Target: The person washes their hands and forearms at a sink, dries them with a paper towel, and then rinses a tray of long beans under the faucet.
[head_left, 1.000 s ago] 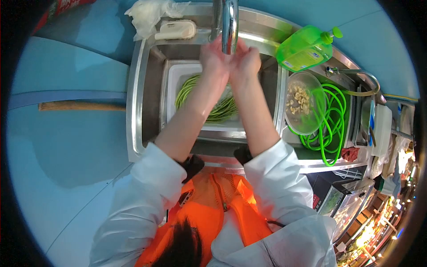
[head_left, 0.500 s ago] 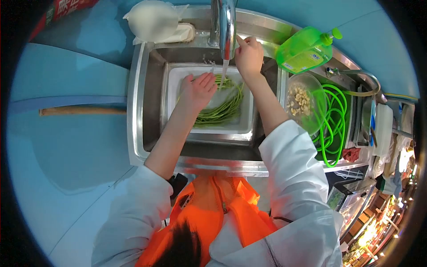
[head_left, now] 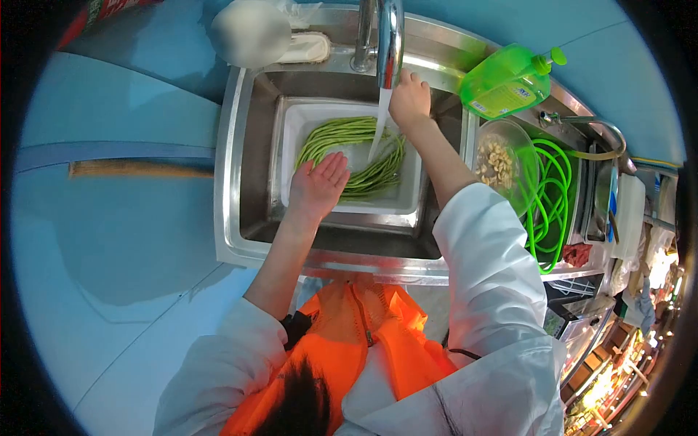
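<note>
Water runs from the metal faucet into a white basin standing in the steel sink. Long green beans lie curved in the water of the basin. My left hand is palm up over the basin's lower left part, fingers spread, holding nothing. Just right of the faucet spout is my right hand, above the sink's back right corner. Its fingers are curled close to the faucet, and what they touch is hidden.
A green soap bottle lies tilted at the back right rim. Beside it are a clear bowl of pale pieces and a coiled green hose. A brush rests at the back left, and a wooden stick further left.
My left hand has moved down and away from the stream, uncovering more beans. My right hand has lowered slightly beside the faucet. The water stream looks thicker. The whole view has shifted a little.
</note>
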A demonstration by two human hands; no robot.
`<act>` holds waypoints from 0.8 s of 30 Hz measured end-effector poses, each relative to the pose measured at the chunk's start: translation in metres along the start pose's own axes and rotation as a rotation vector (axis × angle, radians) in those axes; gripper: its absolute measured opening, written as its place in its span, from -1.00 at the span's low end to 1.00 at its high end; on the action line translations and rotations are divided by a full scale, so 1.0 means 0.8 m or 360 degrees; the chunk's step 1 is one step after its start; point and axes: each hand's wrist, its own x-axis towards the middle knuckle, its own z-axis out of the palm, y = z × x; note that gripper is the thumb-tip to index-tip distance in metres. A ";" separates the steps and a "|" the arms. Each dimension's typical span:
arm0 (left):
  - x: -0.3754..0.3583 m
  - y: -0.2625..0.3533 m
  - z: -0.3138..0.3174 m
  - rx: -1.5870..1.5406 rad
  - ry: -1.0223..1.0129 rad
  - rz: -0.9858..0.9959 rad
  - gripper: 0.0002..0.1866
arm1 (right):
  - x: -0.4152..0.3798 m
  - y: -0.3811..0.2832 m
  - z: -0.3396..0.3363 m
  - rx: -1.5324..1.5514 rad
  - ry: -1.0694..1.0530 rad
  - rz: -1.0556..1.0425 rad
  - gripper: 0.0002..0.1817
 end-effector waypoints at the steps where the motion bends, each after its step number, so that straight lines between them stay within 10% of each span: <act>1: -0.003 0.001 -0.001 0.0011 0.0009 0.0010 -0.49 | 0.000 0.002 -0.004 0.0010 -0.0025 0.0007 -0.74; 9: -0.050 0.067 -0.043 -0.0058 -0.0008 0.0239 -0.49 | -0.140 0.040 -0.051 0.0898 0.0247 0.0237 -0.57; 20: -0.123 0.132 -0.111 0.0264 0.0166 0.0294 -0.47 | -0.498 0.090 -0.125 0.0773 -0.0042 0.1144 -0.79; 24: -0.176 0.151 -0.050 0.0319 -0.0693 0.0176 -0.45 | -0.499 0.091 -0.221 0.1931 0.0016 0.1535 -0.66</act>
